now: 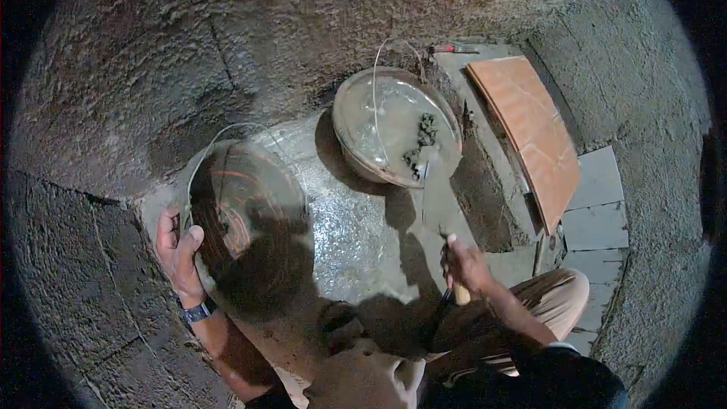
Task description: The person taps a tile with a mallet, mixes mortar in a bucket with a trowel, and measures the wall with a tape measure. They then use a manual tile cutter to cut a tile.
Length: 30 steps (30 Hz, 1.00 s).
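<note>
My left hand (180, 254) is closed on the rim of a dark bucket (291, 197), thumb on the near side of the edge. The bucket leans toward me, its inside streaked with reddish residue. My right hand (468, 266) grips the wooden handle of a trowel (439, 201). The trowel's flat blade, coated in grey, points away from me, its tip at the near rim of a second bucket (342, 132). Cloudy grey liquid fills that second bucket, with dark wet lumps (427, 130) near its right side. A thin wire handle stands over each bucket.
Orange tiles (530, 136) lie on a ledge at the right, beside white tiles (594, 208). A red-handled tool (454, 49) rests at the back. Rough plastered walls (303, 15) close in around the wet, shiny floor (352, 235). My bent knee (564, 295) is at the right.
</note>
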### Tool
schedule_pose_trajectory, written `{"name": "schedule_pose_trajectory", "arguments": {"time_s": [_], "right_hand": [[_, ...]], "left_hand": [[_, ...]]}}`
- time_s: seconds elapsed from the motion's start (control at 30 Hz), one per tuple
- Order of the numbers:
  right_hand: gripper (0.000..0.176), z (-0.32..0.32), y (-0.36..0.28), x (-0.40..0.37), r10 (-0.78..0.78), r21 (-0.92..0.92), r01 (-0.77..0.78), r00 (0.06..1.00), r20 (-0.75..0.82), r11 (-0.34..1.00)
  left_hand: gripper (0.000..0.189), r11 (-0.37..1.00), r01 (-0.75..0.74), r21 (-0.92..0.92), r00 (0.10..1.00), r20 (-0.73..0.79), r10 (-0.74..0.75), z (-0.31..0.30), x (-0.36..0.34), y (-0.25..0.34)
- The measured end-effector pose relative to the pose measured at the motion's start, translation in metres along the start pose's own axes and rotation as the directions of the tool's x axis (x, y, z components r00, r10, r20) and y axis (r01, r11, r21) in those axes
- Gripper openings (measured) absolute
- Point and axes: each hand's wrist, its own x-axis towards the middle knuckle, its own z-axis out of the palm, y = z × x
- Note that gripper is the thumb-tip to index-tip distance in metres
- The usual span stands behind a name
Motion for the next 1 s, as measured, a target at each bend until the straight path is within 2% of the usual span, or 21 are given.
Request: {"name": "schedule_pose_trajectory", "arguments": {"time_s": [0.1,0.17,0.2,0.23,0.27,0.3,0.33,0.4,0.43,0.47,0.5,0.53,0.6,0.67,0.7,0.77,0.8,0.83,0.9,0.97,1.0], "right_hand": [[0.052,-0.009,0.038,-0.026,0.033,-0.080,-0.029,0.998,0.046,0.996],[0.046,0.001,0.045,-0.050,0.042,-0.101,-0.041,0.999,0.004,0.994],[0.046,0.008,0.053,-0.057,0.060,-0.119,-0.055,0.997,0.047,0.991],[0.042,0.015,0.061,-0.063,-0.180,-0.393,0.185,0.982,0.049,0.901],[0.040,0.023,0.060,-0.064,-0.297,-0.507,0.308,0.949,0.105,0.805],[0.039,0.031,0.058,-0.064,-0.409,-0.607,0.416,0.899,0.160,0.677],[0.039,0.044,0.050,-0.062,-0.353,-0.547,0.446,0.895,0.273,0.708],[0.051,0.075,-0.003,-0.066,-0.238,-0.461,0.487,0.834,0.498,0.742],[0.052,0.089,-0.008,-0.046,-0.375,-0.528,0.661,0.744,0.553,0.533],[0.053,0.104,-0.011,-0.027,-0.483,-0.562,0.778,0.621,0.617,0.281],[0.049,0.119,-0.039,-0.023,-0.362,-0.650,0.750,0.644,0.674,0.124],[0.046,0.137,-0.068,-0.020,-0.237,-0.702,0.711,0.674,0.699,-0.047],[0.027,0.175,-0.100,-0.009,-0.281,-0.725,0.647,0.668,0.689,-0.236],[0.017,0.210,-0.110,0.012,-0.454,-0.632,0.664,0.455,0.766,-0.400],[0.017,0.228,-0.119,0.020,-0.463,-0.629,0.674,0.448,0.765,-0.388],[0.018,0.254,-0.125,0.032,-0.243,-0.571,0.660,0.525,0.815,-0.488],[0.018,0.256,-0.104,0.049,-0.243,-0.571,0.667,0.525,0.816,-0.478],[0.019,0.255,-0.072,0.077,-0.196,-0.434,0.636,0.411,0.890,-0.638],[0.019,0.252,-0.062,0.084,-0.114,-0.270,0.575,0.294,0.949,-0.772],[0.024,0.242,-0.090,0.063,-0.214,-0.267,0.856,0.189,0.959,-0.443],[0.024,0.237,-0.091,0.062,-0.206,-0.261,0.858,0.186,0.961,-0.443]], "left_hand": [[0.049,0.995,0.051,-0.089,0.999,0.015,-0.050,0.002,-0.001,0.001],[0.045,0.992,0.003,-0.126,0.996,0.086,0.008,0.005,0.003,0.006],[0.041,0.987,0.023,-0.162,0.997,0.072,-0.011,0.007,0.002,0.003],[0.040,0.993,0.037,-0.113,0.999,0.027,-0.034,0.004,0.005,-0.011],[0.049,0.986,0.077,-0.150,0.994,0.084,-0.064,0.007,0.002,-0.004],[0.048,0.997,0.056,-0.052,0.994,0.100,-0.051,0.009,0.004,0.003],[0.047,0.999,0.045,-0.015,0.997,0.065,-0.044,0.013,0.003,-0.004],[0.032,0.999,0.022,-0.027,0.999,0.049,-0.021,0.023,0.004,-0.003],[0.032,1.000,0.020,-0.011,0.999,0.035,-0.020,0.024,0.007,-0.001],[0.034,0.993,0.027,-0.113,0.996,0.088,-0.017,0.023,0.008,0.002],[0.036,0.977,0.035,-0.212,0.990,0.142,-0.005,0.023,0.010,0.005],[0.036,0.980,0.028,-0.198,0.991,0.134,-0.001,0.022,0.014,0.004],[0.040,0.991,-0.011,-0.135,0.991,0.128,0.028,0.020,0.016,0.001],[0.041,0.993,-0.017,-0.115,0.989,0.142,0.034,0.018,0.015,0.004],[0.042,0.993,-0.016,-0.117,0.987,0.155,0.034,0.018,0.015,0.004],[0.041,0.990,-0.031,-0.137,0.985,0.164,0.053,0.018,0.010,0.003],[0.043,0.986,0.010,-0.168,0.990,0.140,0.014,0.017,0.005,0.004],[0.044,0.978,0.049,-0.202,0.993,0.113,-0.027,0.015,0.000,0.004],[0.047,0.982,0.005,-0.190,0.997,0.077,0.010,0.003,-0.011,-0.002],[0.050,0.982,-0.046,-0.181,0.997,0.046,0.055,-0.016,-0.020,-0.015],[0.055,0.975,0.005,-0.224,0.995,0.101,0.018,-0.032,-0.024,-0.023]]}}
